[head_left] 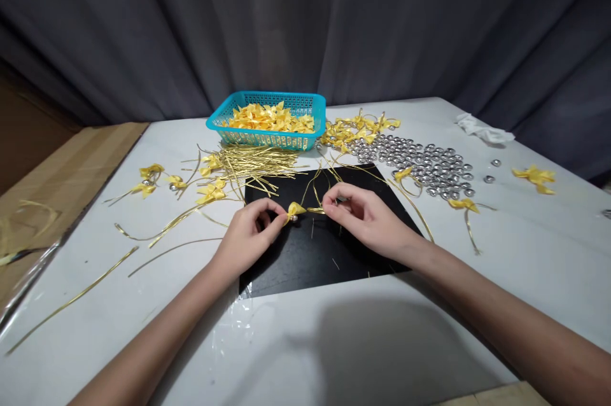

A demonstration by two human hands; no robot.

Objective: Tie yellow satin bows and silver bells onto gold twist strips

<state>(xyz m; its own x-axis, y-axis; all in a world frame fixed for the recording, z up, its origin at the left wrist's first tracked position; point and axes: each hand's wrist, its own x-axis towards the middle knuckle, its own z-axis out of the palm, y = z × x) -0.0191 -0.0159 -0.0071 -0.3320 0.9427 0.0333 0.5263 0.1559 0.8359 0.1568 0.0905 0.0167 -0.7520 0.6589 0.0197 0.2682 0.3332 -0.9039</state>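
Note:
My left hand point(255, 231) pinches a yellow ribbon bow point(296, 209) between thumb and fingertips. A small silver bell-like bead point(294, 219) hangs right under the bow. Just to the right, my right hand point(358, 212) is closed on a gold tie point(315, 210), whose end points at the bow; the bow and this end look slightly apart. Both hands are over a black board point(296, 266). A few short gold threads lie on the board below them. The palm sides of both hands are partly hidden.
A blue basket point(214, 123) of yellow ribbon bows stands at the back, with a pile of gold ties point(258, 161) before it. Silver beads point(420, 161) spread at right beside finished-looking bows point(358, 129). A white cloth point(484, 129) lies far right, cardboard point(105, 148) at left.

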